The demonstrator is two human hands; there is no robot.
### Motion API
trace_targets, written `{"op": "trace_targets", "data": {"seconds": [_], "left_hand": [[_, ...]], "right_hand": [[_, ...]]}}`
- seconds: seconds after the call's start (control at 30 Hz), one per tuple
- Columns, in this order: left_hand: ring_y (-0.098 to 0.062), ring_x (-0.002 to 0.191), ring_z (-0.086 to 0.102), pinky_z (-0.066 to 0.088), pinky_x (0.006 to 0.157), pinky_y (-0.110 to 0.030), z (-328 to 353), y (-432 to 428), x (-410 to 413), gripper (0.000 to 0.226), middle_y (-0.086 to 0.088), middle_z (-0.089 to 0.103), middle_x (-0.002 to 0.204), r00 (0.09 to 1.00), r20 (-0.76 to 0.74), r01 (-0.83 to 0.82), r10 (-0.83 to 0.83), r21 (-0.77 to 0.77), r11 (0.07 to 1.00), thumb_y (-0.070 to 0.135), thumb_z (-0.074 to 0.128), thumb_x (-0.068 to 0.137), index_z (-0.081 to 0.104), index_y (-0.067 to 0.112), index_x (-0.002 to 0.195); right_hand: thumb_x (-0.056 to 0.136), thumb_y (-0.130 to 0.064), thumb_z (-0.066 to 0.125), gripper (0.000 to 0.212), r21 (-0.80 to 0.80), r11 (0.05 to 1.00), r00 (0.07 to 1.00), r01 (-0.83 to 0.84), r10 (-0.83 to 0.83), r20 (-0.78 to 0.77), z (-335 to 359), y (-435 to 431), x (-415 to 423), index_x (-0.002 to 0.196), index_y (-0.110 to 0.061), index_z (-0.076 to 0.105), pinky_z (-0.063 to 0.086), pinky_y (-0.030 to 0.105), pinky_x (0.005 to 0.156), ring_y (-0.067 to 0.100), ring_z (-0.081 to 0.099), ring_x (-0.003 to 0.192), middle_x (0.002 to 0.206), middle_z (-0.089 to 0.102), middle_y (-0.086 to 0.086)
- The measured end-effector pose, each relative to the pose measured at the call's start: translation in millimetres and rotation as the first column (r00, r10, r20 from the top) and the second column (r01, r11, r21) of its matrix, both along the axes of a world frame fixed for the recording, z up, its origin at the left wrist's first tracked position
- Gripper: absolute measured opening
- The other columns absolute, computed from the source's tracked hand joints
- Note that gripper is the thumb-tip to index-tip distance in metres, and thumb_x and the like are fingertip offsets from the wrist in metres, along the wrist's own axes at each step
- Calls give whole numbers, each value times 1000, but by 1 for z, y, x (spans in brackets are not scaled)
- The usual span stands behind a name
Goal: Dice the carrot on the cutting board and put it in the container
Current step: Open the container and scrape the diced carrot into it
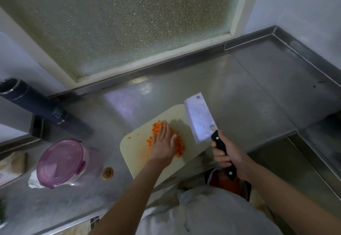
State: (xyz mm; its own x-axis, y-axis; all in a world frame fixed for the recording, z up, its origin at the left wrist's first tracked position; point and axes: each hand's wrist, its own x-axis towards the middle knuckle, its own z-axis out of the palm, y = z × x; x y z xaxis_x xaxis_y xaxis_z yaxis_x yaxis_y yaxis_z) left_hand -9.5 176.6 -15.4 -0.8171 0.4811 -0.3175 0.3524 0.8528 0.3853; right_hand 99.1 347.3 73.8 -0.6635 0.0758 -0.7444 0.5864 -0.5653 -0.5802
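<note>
Now your left hand (pixel 163 142) lies flat, fingers straight, on the diced carrot (pixel 178 147) heaped on the cutting board (pixel 134 153). Your right hand (pixel 227 154) grips the cleaver (pixel 200 118) beside the pile. Well left sits the lidded container (pixel 61 162).

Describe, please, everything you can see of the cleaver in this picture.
The cleaver has a broad rectangular blade of pale metal with a hole near its far corner and a riveted black handle. The right hand grips the handle, fingers curled round it. The blade points away over the right edge of the cutting board, apart from the diced carrot.
</note>
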Motion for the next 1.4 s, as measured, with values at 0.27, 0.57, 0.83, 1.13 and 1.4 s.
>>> {"op": "trace_targets", "data": {"seconds": [0.27,0.57,0.83,1.13,1.4], "left_hand": [[-9,143,-11,-9,117,-34,22,17,-6,51,4,-4,156,979,-180,121,-99,116,986,38,14,102,0,20,148],[-14,145,-5,-10,114,-30,20,49,-42,55,0,-2,157,958,-193,214,-212,-9,977,40,8,100,5,16,149],[-18,145,1,-9,114,-44,16,35,-33,53,-1,10,157,989,-51,-138,138,3,990,37,9,101,11,17,150],[-20,140,17,-6,116,-42,6,17,5,45,-2,31,147,977,-132,146,-167,-158,977,34,20,101,33,19,141],[-21,144,6,-2,118,-40,-1,13,7,44,-1,20,153,973,-129,168,-193,-184,968,30,21,102,25,21,145]], "right_hand": [[97,-44,34,42,115,988,994,-104,107,-22,-6,21,0,74,-10,43,17,14,28,4,21,28,43,31,-2],[96,-47,36,41,93,961,964,-261,264,-22,-12,21,1,75,-13,44,16,13,30,4,18,32,46,29,-3],[97,-48,37,43,246,951,980,-188,198,-17,-25,19,-5,73,-13,45,25,18,34,9,30,36,52,40,0],[96,-33,50,40,666,746,1000,-16,22,-1,-66,60,-34,63,-10,47,35,25,46,9,41,35,38,42,-6],[97,-26,49,34,581,814,995,30,-82,64,-86,71,-45,68,-8,47,37,18,38,9,43,35,57,44,6]]}}
